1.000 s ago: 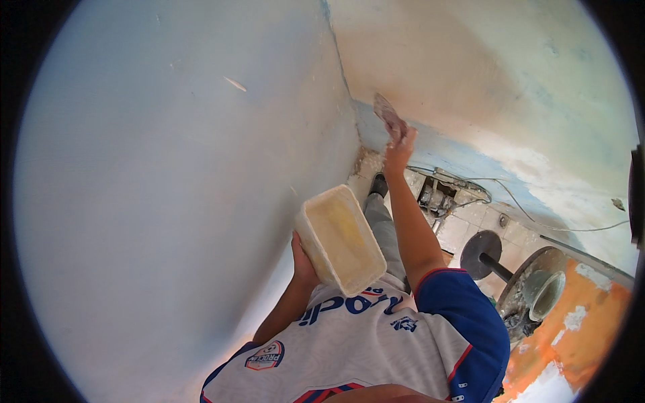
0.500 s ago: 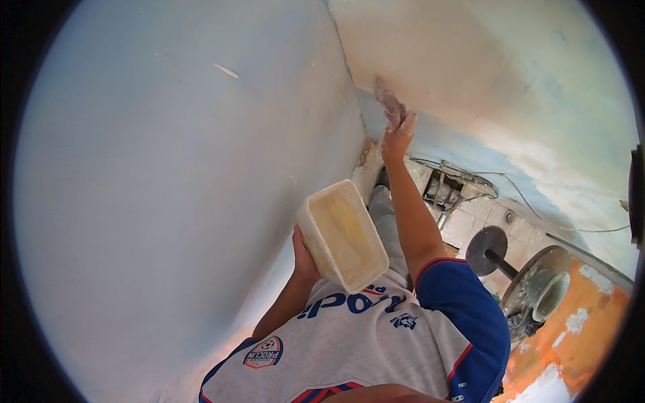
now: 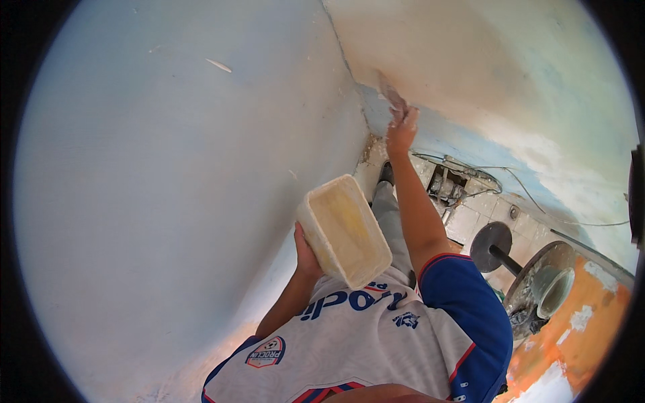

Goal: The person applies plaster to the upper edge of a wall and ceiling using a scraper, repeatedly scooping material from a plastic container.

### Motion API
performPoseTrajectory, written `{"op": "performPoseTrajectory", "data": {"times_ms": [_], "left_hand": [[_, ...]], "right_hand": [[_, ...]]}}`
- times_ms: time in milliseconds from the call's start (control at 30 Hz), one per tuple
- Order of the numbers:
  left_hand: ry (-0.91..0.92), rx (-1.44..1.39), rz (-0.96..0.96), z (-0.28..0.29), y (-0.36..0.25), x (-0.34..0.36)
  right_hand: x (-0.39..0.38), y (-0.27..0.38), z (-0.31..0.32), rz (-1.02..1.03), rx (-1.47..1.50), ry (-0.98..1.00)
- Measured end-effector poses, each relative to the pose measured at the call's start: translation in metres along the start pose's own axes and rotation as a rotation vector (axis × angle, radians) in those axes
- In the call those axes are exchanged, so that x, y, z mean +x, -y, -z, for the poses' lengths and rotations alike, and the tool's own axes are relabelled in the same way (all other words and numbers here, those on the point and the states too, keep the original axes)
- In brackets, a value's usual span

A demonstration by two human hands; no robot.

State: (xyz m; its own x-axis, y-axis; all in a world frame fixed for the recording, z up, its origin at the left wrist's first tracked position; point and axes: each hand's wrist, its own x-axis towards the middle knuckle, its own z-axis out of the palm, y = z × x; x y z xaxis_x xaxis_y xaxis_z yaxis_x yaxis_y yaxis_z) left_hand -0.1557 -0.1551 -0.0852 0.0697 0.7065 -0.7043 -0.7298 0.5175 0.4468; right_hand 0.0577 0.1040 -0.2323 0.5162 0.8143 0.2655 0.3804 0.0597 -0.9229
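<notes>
My left hand (image 3: 306,252) grips the side of an off-white rectangular plastic tub (image 3: 348,232). The tub is tilted with its mouth toward me, and pale residue with a yellow patch coats the inside. Out ahead, my right hand (image 3: 402,130) is closed around a putty knife (image 3: 393,96), its fingers smeared with white. The knife's blade is at the lower edge of the beige coat on the right-hand wall (image 3: 457,60), close to the corner. Blur hides the exact outline of the blade.
A pale blue wall (image 3: 168,168) rises on my left. On the tiled floor (image 3: 480,208) are a square opening (image 3: 445,186) with pipework and loose cables (image 3: 531,195). To my right, a round-topped stand (image 3: 521,285) carries a bucket (image 3: 554,293), near an orange patchy surface (image 3: 591,329).
My right hand and the putty knife have shifted slightly right and down, and the hand has turned a little. The tub stays in my left hand almost unmoved. The view has shifted slightly.
</notes>
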Motion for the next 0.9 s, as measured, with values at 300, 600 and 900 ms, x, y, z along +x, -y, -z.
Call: {"op": "performPoseTrajectory", "data": {"times_ms": [300,600,900], "left_hand": [[0.031,-0.052,0.048,0.002,0.004,-0.002],[-0.001,0.004,0.003,0.021,0.014,0.001],[0.013,-0.039,0.032,0.013,0.014,0.001]], "right_hand": [[-0.008,-0.023,0.030,0.126,-0.156,0.087],[-0.006,-0.025,0.031,-0.023,0.092,-0.144],[0.008,-0.031,0.029,0.031,-0.060,-0.073]]}}
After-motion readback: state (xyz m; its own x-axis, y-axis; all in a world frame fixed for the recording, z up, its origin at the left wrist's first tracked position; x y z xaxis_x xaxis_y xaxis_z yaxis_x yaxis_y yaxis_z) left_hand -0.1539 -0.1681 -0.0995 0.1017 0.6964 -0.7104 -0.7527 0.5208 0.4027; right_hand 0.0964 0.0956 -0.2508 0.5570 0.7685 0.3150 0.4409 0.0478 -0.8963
